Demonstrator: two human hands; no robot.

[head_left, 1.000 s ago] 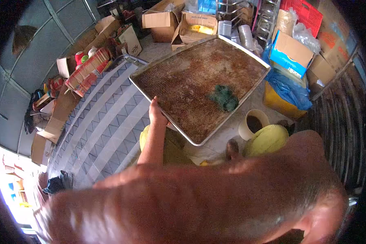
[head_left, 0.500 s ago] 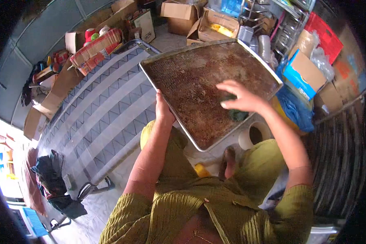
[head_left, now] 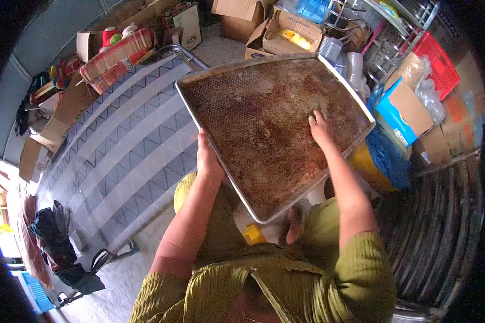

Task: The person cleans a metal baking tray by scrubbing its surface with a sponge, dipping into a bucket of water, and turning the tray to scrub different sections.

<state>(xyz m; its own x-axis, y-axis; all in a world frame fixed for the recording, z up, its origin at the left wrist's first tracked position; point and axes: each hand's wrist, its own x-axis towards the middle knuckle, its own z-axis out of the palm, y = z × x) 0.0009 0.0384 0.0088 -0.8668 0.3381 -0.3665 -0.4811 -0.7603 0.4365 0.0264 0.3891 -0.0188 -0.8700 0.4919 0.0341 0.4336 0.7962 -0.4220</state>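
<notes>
A large metal baking tray (head_left: 237, 134) with a pale raised rim is held tilted above my lap. Brown stains cover its dimpled or perforated surface. My left hand (head_left: 209, 161) grips the tray's left edge, thumb along the rim and fingers hidden underneath. On the right part of the tray's inner face rests my right hand (head_left: 320, 129), fingers bent and pressed down. Whatever lies under its palm is hidden. The dark green scouring pad from the earlier frame does not show now.
To the left stands a folding bed (head_left: 124, 134) with grey stripes. Cardboard boxes (head_left: 293, 35) line the back. At right are a blue box (head_left: 401, 110), a red crate (head_left: 436, 64), blue plastic (head_left: 388, 156) and dark ridged material (head_left: 431, 231). Dark clothes (head_left: 59, 242) hang at lower left.
My right hand has come down from above the tray onto its right part. The green pad near it is out of sight. The tray's near corner has dropped lower; my left hand keeps its grip.
</notes>
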